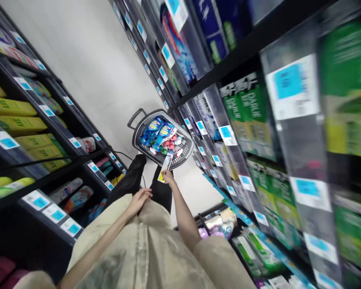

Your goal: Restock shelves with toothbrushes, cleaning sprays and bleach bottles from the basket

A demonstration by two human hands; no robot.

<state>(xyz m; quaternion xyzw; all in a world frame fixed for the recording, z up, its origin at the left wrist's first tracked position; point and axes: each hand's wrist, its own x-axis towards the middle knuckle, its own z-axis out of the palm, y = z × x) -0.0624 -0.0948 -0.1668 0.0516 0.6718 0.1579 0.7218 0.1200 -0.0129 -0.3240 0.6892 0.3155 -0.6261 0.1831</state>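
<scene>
While your right hand pinches the slim packet by its near end, far end pointing at the basket just ahead, grip lightly and hold it steady, though whether your left hand, curled just leftward, holds anything I cannot tell.

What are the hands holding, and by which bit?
The right hand holds a slim packet near its yellow end; no held thing shows in the left hand.
</scene>
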